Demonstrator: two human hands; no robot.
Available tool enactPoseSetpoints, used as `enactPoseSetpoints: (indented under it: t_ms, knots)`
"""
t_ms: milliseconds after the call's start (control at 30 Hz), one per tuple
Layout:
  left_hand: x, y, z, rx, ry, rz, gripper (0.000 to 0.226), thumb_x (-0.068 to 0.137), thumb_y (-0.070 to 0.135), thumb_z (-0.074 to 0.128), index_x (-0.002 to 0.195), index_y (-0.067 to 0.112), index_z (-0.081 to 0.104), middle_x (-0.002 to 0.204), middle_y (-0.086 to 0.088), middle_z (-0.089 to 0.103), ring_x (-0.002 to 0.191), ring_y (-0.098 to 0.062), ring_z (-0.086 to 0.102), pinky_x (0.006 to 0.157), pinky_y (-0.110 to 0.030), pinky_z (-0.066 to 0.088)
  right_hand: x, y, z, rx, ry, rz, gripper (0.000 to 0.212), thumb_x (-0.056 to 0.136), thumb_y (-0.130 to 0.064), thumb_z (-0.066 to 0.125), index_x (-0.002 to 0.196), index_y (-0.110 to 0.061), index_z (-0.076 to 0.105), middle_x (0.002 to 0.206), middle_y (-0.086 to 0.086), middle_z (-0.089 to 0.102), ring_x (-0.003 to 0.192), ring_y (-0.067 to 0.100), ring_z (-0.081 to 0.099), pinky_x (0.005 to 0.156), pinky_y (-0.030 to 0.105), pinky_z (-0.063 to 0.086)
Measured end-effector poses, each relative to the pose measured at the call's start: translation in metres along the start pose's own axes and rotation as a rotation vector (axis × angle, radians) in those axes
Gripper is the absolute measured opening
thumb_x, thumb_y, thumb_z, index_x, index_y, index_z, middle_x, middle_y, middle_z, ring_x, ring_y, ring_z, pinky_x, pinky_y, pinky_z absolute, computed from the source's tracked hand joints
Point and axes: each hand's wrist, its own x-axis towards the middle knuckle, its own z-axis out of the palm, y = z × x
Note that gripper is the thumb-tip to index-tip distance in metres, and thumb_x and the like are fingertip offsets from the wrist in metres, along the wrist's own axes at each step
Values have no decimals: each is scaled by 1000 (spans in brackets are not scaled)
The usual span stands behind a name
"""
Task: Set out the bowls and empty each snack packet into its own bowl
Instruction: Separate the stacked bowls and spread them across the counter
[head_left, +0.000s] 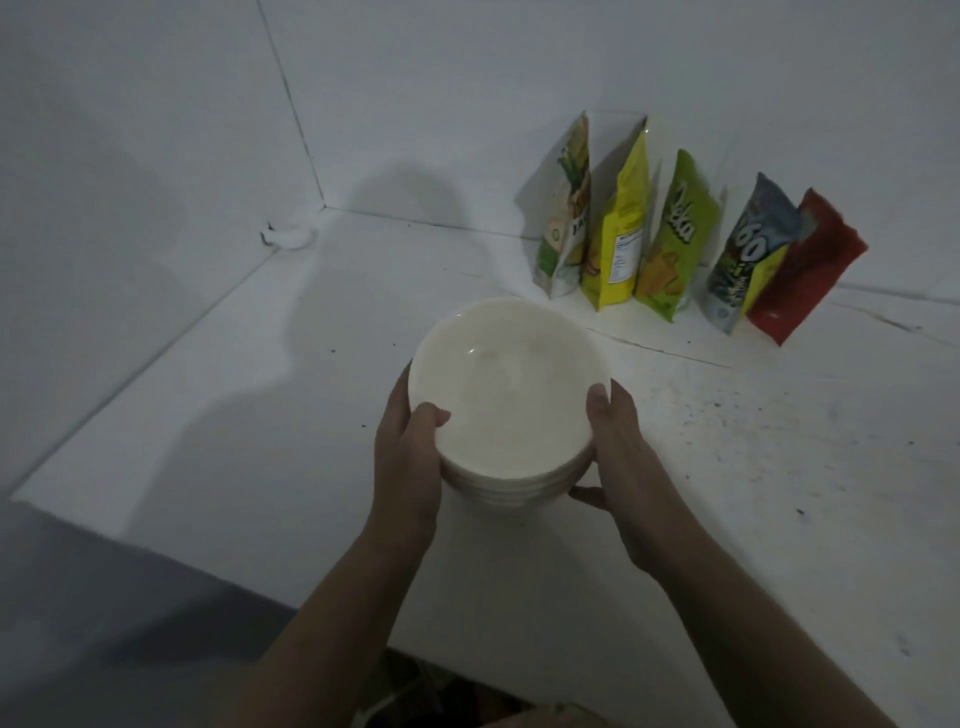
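Note:
A stack of cream-white bowls (506, 395) is held over the white counter (779, 467), near its middle. My left hand (408, 457) grips the stack's left side, thumb over the top rim. My right hand (618, 452) grips the right side, thumb on the rim and fingers under the lower bowls. Several snack packets lean against the back wall: a white-green one (563, 218), a yellow one (621, 228), a light green one (675, 244), a blue one (748, 260) and a red one (808, 270).
The counter meets white walls at the back and left, with a corner at the far left (322, 208). Its front-left edge (156, 535) drops to a dark floor. Dark specks dot the counter's right part.

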Motion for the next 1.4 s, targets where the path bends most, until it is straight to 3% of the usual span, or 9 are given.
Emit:
enactPoseSetpoints:
  t_ms: [233,467,600,733,867,1033,1167,1267,1400]
  knots:
    - [20,5,-19,72,-75,173,52,84,7,41,129,28,56,117,16,63,104,5,57,78,-12,49,2,3,17,-53,26,-54,45,100,-49,39,143,-39,28,107,-29,49,105,7,52,95,38,46]
    - [34,21,-34,172,-160,355,60,79,5,38,136,19,53,132,10,58,119,4,51,97,-11,43,2,2,15,81,-16,62,42,96,-45,49,137,-41,40,128,-11,53,121,23,51,104,47,43]
    - [31,31,-32,100,-186,328,55,77,9,41,126,29,58,121,16,63,112,2,56,88,-16,48,-7,-1,23,21,61,-121,32,95,-35,56,121,-51,42,107,-27,55,99,-1,54,73,20,43]
    - [18,44,-17,19,-245,321,54,76,15,42,126,33,54,118,19,61,106,7,55,78,-6,45,-15,-14,20,15,315,-328,25,98,-28,52,115,-47,49,100,-27,60,91,-4,58,68,18,46]
    - [6,49,8,-77,-386,244,50,79,30,48,127,43,48,112,31,59,107,4,56,80,-14,51,-20,-27,-2,158,445,-329,21,101,-32,46,116,-47,50,101,-27,59,97,5,59,74,28,51]
    - [-15,45,52,-335,-614,4,50,85,39,51,135,42,46,127,12,63,111,-12,64,79,-35,56,-37,-27,-53,99,508,-404,35,102,-33,46,134,-47,47,120,-26,58,107,5,57,81,31,55]
    - [-35,28,93,-277,-613,-140,50,78,42,59,127,50,51,122,10,65,107,-18,65,69,-37,57,-47,-19,-99,7,542,-379,42,102,-39,44,138,-58,34,131,-31,48,114,5,54,73,18,49]
    - [-51,13,126,-227,-583,-222,50,76,46,57,125,49,52,117,11,67,105,-19,65,65,-36,57,-56,-18,-139,-88,620,-377,41,103,-42,40,141,-53,32,138,-17,43,115,8,48,85,30,48]
    - [-71,-7,169,-187,-510,-306,32,94,42,49,126,45,48,118,7,63,105,-22,62,77,-50,58,-65,-15,-197,-68,709,-409,30,104,-30,39,124,-50,49,112,-26,55,99,0,57,73,27,54]
